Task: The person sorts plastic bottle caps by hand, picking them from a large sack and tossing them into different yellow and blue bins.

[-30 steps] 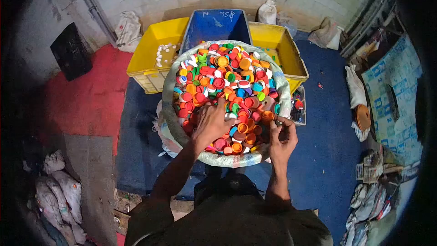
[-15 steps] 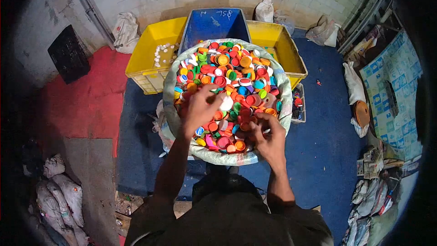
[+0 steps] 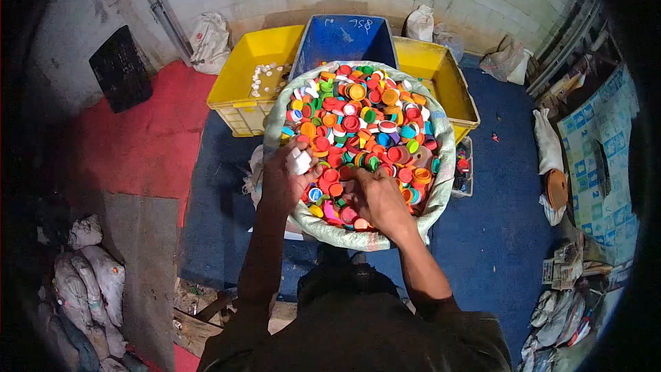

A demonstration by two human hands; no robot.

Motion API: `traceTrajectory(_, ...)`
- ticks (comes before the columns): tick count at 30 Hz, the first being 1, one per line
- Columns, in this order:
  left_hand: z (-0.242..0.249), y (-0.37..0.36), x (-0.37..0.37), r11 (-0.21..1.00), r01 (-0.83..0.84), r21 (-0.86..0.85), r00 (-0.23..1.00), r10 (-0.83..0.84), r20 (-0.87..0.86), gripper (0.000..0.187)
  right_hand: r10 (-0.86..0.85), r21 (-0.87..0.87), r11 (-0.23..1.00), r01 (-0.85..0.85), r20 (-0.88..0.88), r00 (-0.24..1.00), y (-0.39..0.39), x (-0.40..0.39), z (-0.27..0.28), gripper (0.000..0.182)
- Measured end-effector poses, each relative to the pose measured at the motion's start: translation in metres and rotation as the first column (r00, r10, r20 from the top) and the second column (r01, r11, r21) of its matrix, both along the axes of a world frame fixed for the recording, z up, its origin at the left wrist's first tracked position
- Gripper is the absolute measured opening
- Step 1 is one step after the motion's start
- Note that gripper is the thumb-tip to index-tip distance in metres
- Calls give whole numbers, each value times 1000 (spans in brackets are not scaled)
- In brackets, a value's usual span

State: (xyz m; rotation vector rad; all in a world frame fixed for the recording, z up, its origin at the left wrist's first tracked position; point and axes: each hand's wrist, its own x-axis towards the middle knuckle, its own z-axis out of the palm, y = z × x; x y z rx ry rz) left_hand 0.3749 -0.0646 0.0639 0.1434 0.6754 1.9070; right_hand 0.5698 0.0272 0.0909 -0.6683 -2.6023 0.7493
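A wide sack (image 3: 444, 131) with a rolled-back rim is heaped with plastic bottle caps (image 3: 368, 107) in red, orange, green, blue, yellow and white. At the left side of the heap, my left hand (image 3: 284, 178) is curled around several white caps (image 3: 299, 162). My right hand (image 3: 387, 201) rests low over the middle of the heap. Its fingers reach left among red and orange caps, with the thumb apart from them. Some of its fingertips are hidden, and I see no cap held there.
Behind the sack stand a yellow crate (image 3: 231, 100) with scattered white caps, a blue bin (image 3: 348, 24) and another yellow crate (image 3: 465, 103). A small basket (image 3: 463, 182) sits close on the right. Filled sacks (image 3: 89, 282) lie at lower left.
My left hand has drawn back left to the sack's edge, with white caps in it. My right hand has moved left and inward over the caps. The view has shifted slightly.
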Motion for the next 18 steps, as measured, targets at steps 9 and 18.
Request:
traceTrajectory(9,-15,-12,1,983,-157,-98,987,154,-40,20,51,-94,994,-57,-60,997,7,-2,-8,40)
traceTrajectory(18,11,-43,7,966,-125,-226,226,-194,-955,20,-625,-866,225,-447,-480,615,17,44,9,34)
